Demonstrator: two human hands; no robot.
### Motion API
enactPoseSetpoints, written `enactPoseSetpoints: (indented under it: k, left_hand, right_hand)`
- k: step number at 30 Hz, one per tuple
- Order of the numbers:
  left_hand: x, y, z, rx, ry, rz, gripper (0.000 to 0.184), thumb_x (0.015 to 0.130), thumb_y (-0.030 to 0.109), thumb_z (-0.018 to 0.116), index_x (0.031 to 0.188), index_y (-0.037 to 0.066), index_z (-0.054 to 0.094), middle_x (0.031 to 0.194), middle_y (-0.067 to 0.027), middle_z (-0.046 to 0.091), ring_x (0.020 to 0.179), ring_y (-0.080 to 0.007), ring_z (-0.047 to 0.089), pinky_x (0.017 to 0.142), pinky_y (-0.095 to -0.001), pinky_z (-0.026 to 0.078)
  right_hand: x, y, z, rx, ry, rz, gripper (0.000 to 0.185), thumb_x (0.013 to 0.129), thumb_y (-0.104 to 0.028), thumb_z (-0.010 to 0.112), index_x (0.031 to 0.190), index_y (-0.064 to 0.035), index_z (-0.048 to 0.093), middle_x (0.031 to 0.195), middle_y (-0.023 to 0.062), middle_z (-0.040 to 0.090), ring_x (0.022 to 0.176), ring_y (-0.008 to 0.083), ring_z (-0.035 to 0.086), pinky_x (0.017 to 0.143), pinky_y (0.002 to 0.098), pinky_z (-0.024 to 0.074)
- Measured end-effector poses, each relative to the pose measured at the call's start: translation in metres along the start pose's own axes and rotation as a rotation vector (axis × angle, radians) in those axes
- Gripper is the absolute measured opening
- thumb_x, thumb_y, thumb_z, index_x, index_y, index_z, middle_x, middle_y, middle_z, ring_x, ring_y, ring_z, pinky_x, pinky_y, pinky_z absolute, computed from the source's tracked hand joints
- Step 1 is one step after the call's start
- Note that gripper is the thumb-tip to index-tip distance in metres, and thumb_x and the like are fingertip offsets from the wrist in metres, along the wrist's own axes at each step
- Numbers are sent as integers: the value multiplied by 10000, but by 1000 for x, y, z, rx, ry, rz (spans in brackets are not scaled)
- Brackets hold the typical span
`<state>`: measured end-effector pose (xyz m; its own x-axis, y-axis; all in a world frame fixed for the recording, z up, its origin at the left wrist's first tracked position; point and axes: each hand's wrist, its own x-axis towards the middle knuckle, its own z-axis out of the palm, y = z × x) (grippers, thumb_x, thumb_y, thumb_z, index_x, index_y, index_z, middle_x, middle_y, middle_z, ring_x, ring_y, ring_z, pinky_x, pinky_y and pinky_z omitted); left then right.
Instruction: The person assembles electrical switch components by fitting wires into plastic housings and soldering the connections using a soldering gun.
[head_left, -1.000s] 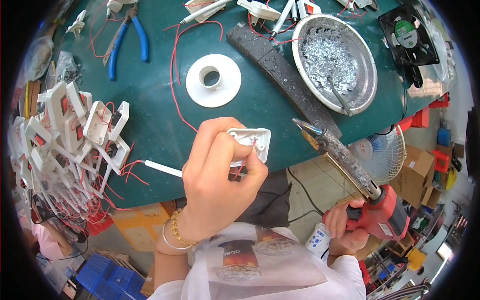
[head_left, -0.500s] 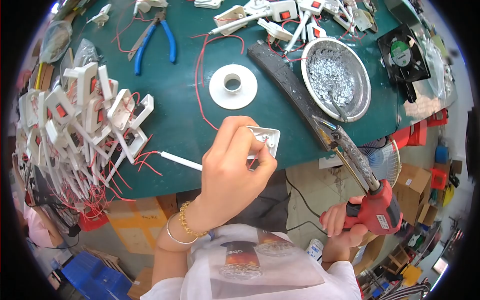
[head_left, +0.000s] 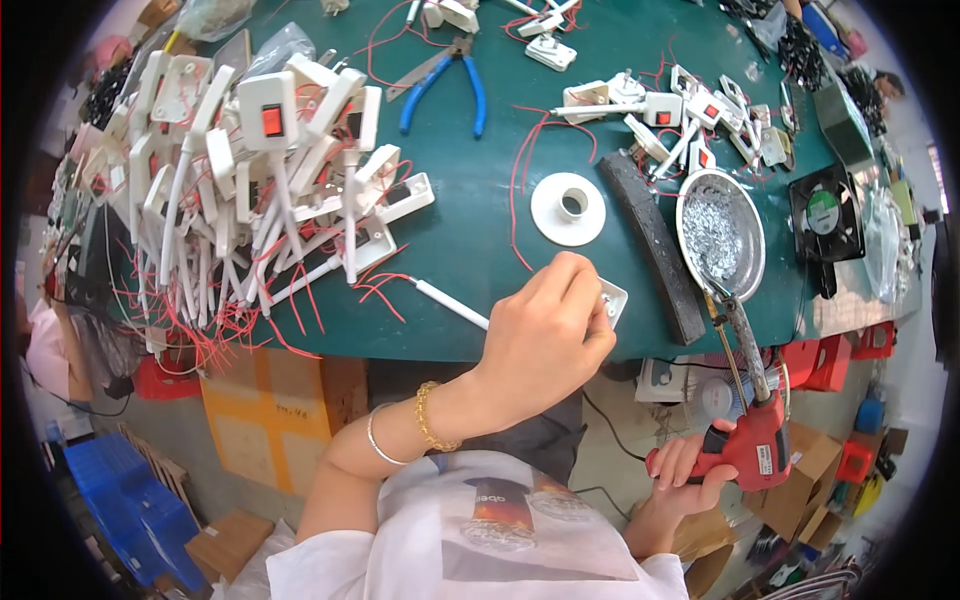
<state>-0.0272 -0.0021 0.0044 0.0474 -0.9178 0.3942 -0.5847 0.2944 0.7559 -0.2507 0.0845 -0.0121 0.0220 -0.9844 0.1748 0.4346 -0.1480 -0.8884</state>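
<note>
My left hand [head_left: 550,335] is closed at the table's near edge, its fingers pinched over a small white plastic housing [head_left: 615,300] that is mostly hidden beneath them. From under this hand a white stick [head_left: 450,303] with red wire ends points left, and a red wire [head_left: 514,215] runs up the table. My right hand [head_left: 690,465] grips a red soldering gun [head_left: 762,448]. The gun's tip is at the lower rim of a metal bowl [head_left: 757,262] holding silvery flakes.
A dark bar [head_left: 655,255] and a white spool [head_left: 568,209] lie near the bowl. Many white switch housings [head_left: 268,115] with red wires are heaped at the left. Blue-handled pliers [head_left: 472,92] lie at the back, a black fan [head_left: 825,215] at the right.
The view has swung left, so the table things appear further right. My right hand has brought the soldering gun's tip to the bowl. My left hand still covers the housing.
</note>
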Motion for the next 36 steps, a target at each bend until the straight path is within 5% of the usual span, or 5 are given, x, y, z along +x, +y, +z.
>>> enactPoseSetpoints:
  k: [16, 21, 24, 30, 36]
  left_hand:
    - [-38, -29, -58, 15, -40, 164, 337, 700, -9, 657, 1024, -18, 566, 1164, -189, 518, 905, -291, 594, 780, -383, 501]
    - [-56, -41, -76, 326, -194, 202, 287, 774, 94, 607, 1035, -22, 575, 1245, -189, 477, 1265, -337, 358, 1063, -517, 251]
    - [-52, -40, -79, 401, -139, 306, 153, 788, 102, 596, 895, -2, 559, 1125, -174, 527, 1132, -322, 470, 1022, -490, 317]
    - [-49, -20, -108, 298, -46, 276, 132, 785, 136, 589, 780, 26, 517, 740, -69, 505, 733, -210, 540, 632, -332, 437]
    - [-30, -2, -187, 452, 289, 258, 63, 786, 86, 633, 810, 34, 605, 678, -81, 567, 545, -219, 574, 481, -304, 449]
  right_hand:
    - [1, 4, 3, 71, 66, 11, 561, 926, -449, 405, 1252, -2, 307, 479, 10, 366, 346, 118, 341, 358, 258, 343]
    - [8, 8, 16, 66, 215, -19, 514, 950, -428, 354, 1264, -25, 300, 466, -14, 320, 328, 95, 297, 349, 238, 324]
    - [10, 13, 0, 236, 23, 99, 418, 917, -473, 401, 887, -87, 557, 544, 45, 414, 465, 171, 385, 488, 286, 353]
    - [15, 8, -4, 51, 15, 79, 543, 795, -622, 499, 687, -89, 496, 493, 35, 384, 431, 189, 395, 482, 333, 368]
    - [12, 8, 7, 34, 71, 72, 539, 818, -590, 494, 924, -61, 496, 497, 28, 383, 432, 175, 394, 486, 322, 370]
